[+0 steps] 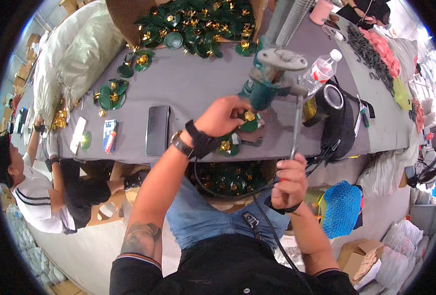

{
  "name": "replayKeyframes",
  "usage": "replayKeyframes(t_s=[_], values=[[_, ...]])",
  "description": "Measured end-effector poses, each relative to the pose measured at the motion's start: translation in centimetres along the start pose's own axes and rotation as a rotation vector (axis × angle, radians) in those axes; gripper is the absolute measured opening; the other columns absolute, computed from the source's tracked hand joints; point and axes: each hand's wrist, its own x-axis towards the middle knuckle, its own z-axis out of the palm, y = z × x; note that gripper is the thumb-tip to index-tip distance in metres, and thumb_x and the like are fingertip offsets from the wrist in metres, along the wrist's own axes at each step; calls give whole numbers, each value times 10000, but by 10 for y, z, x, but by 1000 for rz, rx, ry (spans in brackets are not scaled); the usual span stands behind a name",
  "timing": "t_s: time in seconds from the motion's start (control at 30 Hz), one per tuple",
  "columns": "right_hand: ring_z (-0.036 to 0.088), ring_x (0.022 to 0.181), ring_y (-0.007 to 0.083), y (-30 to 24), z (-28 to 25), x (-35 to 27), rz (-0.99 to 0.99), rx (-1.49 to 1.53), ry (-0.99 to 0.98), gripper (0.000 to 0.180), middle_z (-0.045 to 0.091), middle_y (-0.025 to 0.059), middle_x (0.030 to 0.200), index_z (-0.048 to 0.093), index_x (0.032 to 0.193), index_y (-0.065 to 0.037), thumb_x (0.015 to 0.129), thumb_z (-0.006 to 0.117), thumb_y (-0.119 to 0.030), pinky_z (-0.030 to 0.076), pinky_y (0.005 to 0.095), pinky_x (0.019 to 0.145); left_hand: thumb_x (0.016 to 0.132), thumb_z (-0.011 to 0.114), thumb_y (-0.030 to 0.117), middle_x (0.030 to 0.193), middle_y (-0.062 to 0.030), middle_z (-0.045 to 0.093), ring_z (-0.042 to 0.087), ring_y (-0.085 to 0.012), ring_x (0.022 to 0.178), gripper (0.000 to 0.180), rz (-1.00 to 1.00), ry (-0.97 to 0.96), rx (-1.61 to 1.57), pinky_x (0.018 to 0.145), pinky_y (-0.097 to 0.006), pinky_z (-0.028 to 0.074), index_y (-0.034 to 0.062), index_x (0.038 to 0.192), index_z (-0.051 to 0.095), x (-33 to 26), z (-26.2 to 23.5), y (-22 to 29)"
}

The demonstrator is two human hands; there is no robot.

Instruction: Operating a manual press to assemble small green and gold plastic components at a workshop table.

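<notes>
Pinching a green-gold flower piece (248, 119) with left hand (223, 115), right hand (289, 181) gripping press lever (296, 125), blue-white box (109, 135) left.

Black phone (157, 130), water bottle (321, 69)

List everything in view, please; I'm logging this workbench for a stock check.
green-and-gold flower pieces: many, heaped at the table's far edge, a few loose at left
hand press: one, teal, mid-table
press lever: one, metal
phone: one, dark, flat on grey table
water bottle: one, clear
black bag: one, right of press
seated person: one, far left
left hand: on a flower piece under the press
right hand: gripping the lever
</notes>
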Motion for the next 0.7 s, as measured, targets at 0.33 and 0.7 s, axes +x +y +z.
replayKeyframes(t_s=[0.33, 0.7], values=[[518, 583, 68, 64, -21, 293, 557, 381, 15, 185, 507, -17, 760, 544, 1001, -86, 1073, 563, -256, 447, 232, 516, 814, 836, 123, 807, -94, 655, 606, -209, 715, 262, -34, -28, 37, 660, -355, 500, 3, 999, 695, -10, 3, 4], [432, 490, 52, 59, 0, 291, 555, 430, 191, 178, 463, -54, 688, 543, 957, -127, 1071, 546, -265, 373, 226, 453, 804, 847, 129, 1083, -107, 679, 644, -251, 905, 476, -149, -253, -42, 822, -339, 529, 96, 1262, 721, -90, -34, 25]])
